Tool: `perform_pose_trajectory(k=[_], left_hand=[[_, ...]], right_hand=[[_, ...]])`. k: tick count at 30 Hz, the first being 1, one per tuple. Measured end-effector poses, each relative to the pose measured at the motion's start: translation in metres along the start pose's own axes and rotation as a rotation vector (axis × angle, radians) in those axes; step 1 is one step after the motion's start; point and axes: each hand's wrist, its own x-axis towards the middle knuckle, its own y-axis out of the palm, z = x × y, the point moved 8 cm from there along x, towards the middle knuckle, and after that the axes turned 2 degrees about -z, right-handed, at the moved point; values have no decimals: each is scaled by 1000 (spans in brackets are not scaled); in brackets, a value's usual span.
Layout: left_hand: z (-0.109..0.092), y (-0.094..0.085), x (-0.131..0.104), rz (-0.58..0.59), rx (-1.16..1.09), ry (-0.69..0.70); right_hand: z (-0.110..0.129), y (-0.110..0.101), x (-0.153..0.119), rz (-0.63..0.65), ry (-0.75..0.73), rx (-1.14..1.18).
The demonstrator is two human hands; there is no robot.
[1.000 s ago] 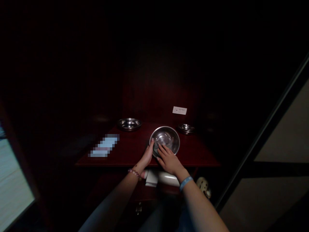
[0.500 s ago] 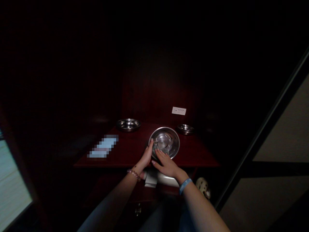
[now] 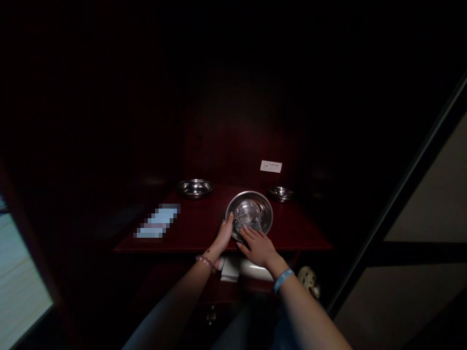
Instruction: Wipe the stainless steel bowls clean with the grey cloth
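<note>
A round steel bowl (image 3: 249,210) is tilted toward me above the front part of the dark red desk (image 3: 292,233). My left hand (image 3: 223,235) grips its left rim, thumb on the inside. My right hand (image 3: 260,247) lies with fingers fairly flat on a greyish cloth (image 3: 255,226), pressing it against the lower inner wall of the bowl. The cloth is partly hidden under the fingers.
One steel bowl (image 3: 196,188) stands at the back left of the desk, a smaller one (image 3: 281,194) at the back right. A blurred pale flat item (image 3: 158,221) lies at left. A socket (image 3: 271,166) is on the back wall; white things (image 3: 255,270) sit below the desktop.
My right hand has slid slightly to the right with the cloth inside the bowl. My left hand keeps its grip on the rim.
</note>
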Motion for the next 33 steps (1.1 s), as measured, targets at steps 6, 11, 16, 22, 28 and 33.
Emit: perform_pose_trajectory(k=[6,11,16,22,28,33], left_hand=[[-4,-2,-3,-50,106,-4],[-10,0,-7,-41,146,-1],[-12,1,-9,-48,108,-9],[-15,3,-11,-45,120,22],[-17,5,-13,-48,115,31],[-25,2,-16,-75,172,52]], right_hand=[[-17,-13,-5,-79,118,-128],[-31,-19,0,-208,215,-188],[-40,-16,7,-306,226,-187],[-33,-6,3,-206,233,-193],[-8,0,-5,-113,208,-108],[16,4,0,-22,83,130]])
